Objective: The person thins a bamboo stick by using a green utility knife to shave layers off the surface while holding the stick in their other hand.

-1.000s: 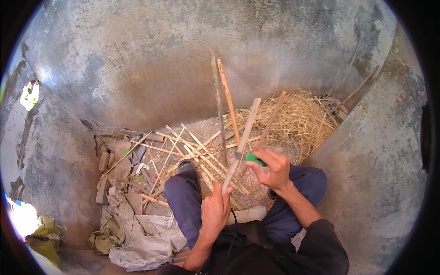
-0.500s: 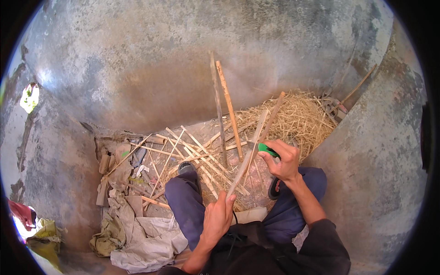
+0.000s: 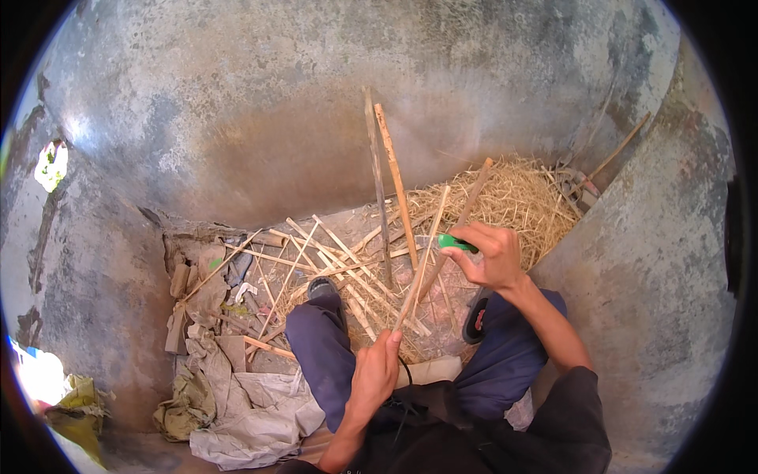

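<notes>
Long pale wooden strip (image 3: 422,261) slants up between the navy-trousered knees (image 3: 312,328), near end pinched in the left hand (image 3: 374,370). Right hand (image 3: 496,257) is wrapped around a small green tool (image 3: 454,242) right by the strip, can't tell if they touch. Loose golden straw (image 3: 521,205) is heaped near the mottled grey wall (image 3: 260,118).

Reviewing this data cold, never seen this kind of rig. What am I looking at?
No robot here: just a person's bare hands, seen by the left of two fisheye cameras worn on the head, looking down. That wide lens bends straight edges near the rim.

The left hand grips the near end of a thin wooden strip. The right hand holds a small green object; its exact kind isn't clear.

On the ground beyond lie scattered pale sticks and a straw heap, with crumpled sacking at left.
</notes>
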`<state>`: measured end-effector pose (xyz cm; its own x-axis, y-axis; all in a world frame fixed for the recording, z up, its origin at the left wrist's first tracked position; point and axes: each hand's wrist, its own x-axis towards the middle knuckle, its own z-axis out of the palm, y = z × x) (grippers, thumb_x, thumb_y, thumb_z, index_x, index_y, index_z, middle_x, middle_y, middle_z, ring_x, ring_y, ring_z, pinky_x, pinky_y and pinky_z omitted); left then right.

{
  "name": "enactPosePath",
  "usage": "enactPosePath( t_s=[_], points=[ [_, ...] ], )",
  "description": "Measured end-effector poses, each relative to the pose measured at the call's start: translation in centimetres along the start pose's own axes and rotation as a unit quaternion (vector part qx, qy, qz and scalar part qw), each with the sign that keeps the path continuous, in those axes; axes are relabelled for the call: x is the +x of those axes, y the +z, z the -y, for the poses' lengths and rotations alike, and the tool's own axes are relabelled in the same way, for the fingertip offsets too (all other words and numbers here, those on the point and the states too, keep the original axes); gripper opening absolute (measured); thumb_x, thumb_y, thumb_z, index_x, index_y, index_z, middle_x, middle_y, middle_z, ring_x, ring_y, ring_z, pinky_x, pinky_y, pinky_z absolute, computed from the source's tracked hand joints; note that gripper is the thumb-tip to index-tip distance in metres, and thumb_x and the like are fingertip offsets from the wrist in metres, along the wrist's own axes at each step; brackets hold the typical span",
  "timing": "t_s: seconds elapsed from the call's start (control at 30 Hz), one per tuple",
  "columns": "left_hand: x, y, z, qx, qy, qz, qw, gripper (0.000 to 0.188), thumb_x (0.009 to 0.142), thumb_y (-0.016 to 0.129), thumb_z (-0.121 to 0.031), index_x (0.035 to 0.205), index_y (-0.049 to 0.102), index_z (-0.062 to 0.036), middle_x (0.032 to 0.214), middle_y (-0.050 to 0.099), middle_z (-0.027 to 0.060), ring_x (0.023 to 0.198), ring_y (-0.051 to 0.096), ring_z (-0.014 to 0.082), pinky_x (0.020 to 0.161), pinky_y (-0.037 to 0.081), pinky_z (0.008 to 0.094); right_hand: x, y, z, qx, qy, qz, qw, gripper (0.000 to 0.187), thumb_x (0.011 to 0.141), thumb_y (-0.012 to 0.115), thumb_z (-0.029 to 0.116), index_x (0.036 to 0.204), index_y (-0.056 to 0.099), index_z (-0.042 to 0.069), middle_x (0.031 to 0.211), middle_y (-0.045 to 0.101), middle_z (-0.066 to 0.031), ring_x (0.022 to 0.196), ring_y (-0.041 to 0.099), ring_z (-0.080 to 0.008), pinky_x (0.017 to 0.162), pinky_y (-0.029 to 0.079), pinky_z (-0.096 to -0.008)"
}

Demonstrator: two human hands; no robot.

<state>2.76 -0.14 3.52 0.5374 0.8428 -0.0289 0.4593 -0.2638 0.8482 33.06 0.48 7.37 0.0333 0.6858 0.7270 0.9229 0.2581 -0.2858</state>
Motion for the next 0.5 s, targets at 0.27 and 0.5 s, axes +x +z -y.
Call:
enactPosePath(
  t_s=[0.27, 0.5],
  points=[
    [1.4, 0.2, 2.4, -0.012, 0.011, -0.023, 1.000, 0.052, 0.123, 0.041, -0.034, 0.091, 0.058, 0.0035, 0.067, 0.052, 0.0197, 0.059, 0.054, 0.0374, 0.062, 0.044, 0.0501, 3.6, 2.8, -4.3, -0.020, 0.045, -0.002, 0.999, 0.034, 0.097, 0.082, 0.045, 0.107, 0.087, 0.013, 0.095, 0.085, -0.0056, 0.071, 0.078, -0.0233, 0.059, 0.058, -0.0360],
    [2.9, -0.6, 3.0, -0.021, -0.031, -0.013, 0.999, 0.050, 0.122, 0.044, -0.034, 0.095, 0.061, 0.0045, 0.078, 0.060, 0.0327, 0.078, 0.061, 0.0578, 0.069, 0.044, 0.0603, 4.0, 5.0, -4.2, -0.003, 0.082, 0.008, 0.997, 0.033, 0.098, 0.081, 0.044, 0.106, 0.088, 0.012, 0.095, 0.085, -0.0074, 0.075, 0.079, -0.0255, 0.063, 0.059, -0.0388]
  ],
)
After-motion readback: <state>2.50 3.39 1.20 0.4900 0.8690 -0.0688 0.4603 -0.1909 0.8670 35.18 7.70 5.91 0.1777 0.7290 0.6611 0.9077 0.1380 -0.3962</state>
